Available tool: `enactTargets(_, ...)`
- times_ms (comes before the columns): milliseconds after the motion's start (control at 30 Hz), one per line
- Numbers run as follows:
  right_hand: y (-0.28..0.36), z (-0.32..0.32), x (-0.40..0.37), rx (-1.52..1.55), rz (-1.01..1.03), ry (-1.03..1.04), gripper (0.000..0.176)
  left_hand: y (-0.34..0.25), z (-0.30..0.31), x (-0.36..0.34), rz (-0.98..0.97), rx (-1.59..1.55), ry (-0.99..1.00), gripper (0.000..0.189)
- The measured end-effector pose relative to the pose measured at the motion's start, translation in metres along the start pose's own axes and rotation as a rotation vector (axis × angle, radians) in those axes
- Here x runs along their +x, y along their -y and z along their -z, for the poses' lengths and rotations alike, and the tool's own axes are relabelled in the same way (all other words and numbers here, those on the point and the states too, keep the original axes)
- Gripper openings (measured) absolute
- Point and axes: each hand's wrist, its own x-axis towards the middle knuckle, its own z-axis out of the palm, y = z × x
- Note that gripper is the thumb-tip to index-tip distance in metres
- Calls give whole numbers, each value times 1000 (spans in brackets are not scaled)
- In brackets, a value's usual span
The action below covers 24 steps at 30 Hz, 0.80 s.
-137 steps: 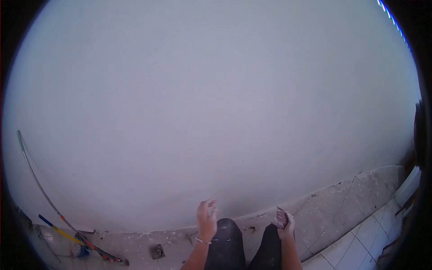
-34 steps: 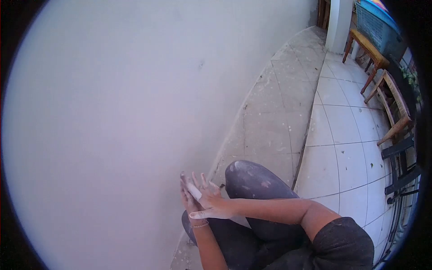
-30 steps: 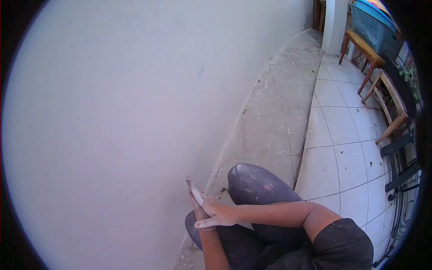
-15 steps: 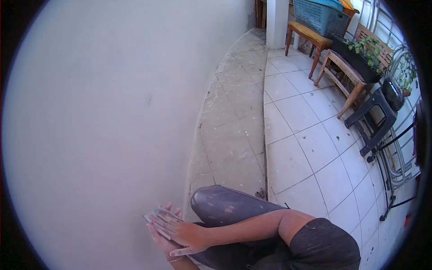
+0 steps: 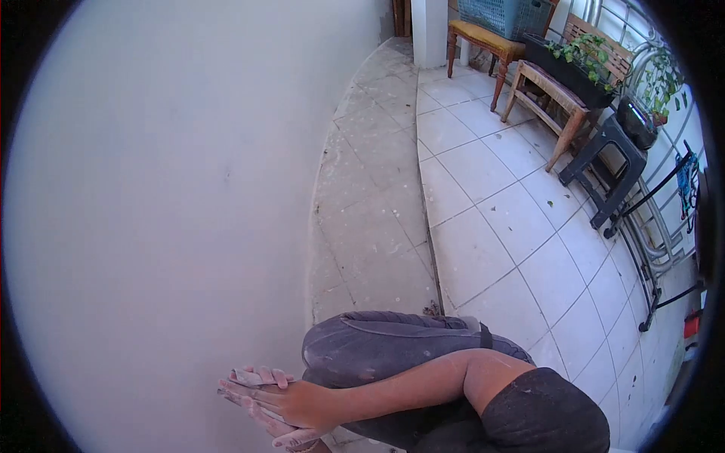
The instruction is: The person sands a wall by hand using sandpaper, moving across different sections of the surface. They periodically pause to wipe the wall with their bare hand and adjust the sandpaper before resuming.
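My right hand (image 5: 300,404) lies across my left hand (image 5: 266,376), both low in the view beside the pale wall (image 5: 166,226). Whitish dust coats the fingers of both. Pressed between the palms is a thin pale sheet, almost wholly covered; only a slim greyish edge shows around the fingertips. The left fingers stick out beyond the right hand, and its thumb side shows below, above a bracelet at the wrist. My bent knee (image 5: 362,347), in dusty grey trousers, is just right of the hands.
A dusty tiled ledge (image 5: 370,219) runs along the wall's foot, beside white floor tiles (image 5: 491,234). To the right stand a chair with a blue basket (image 5: 502,16), a wooden bench (image 5: 555,94) with a black planter (image 5: 570,72), a dark plastic stool (image 5: 608,162) and metal railings.
The hands have shifted slightly left and closed together, hiding most of the sheet that showed between them. The view has tilted, so the furniture sits higher and further left.
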Motion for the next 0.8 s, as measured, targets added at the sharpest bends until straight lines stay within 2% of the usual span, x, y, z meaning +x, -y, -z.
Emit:
enactTargets(67, -5, -11, -7, 4, -99, -2, 86, 1, -2, -1, 9, -12, 40, 80)
enactTargets(233, 25, 14, 1, -14, -288, 4, 80, 1, -14, -13, 53, -41, 165, 83)
enactTargets(333, 8, 18, -9, -119, -90, -107, 78, 6, -28, -10, 99, -53, 289, 84)
enactTargets(433, -3, 37, -19, 27, -158, -179, 75, 16, -52, -10, 181, -56, 450, 85)
enactTargets(533, -21, 49, -35, -219, -170, -257, 73, 25, -86, -6, 234, -61, 612, 87)
enactTargets(633, -35, 96, -22, -110, 20, -391, 76, 23, -123, 5, 230, -59, 740, 88)
enactTargets(733, -51, 141, -9, 227, -39, -486, 71, 15, -160, 23, 187, -32, 835, 90)
enactTargets(800, -56, 170, 3, 663, -213, -664, 66, 22, -178, 38, 210, 24, 848, 82)
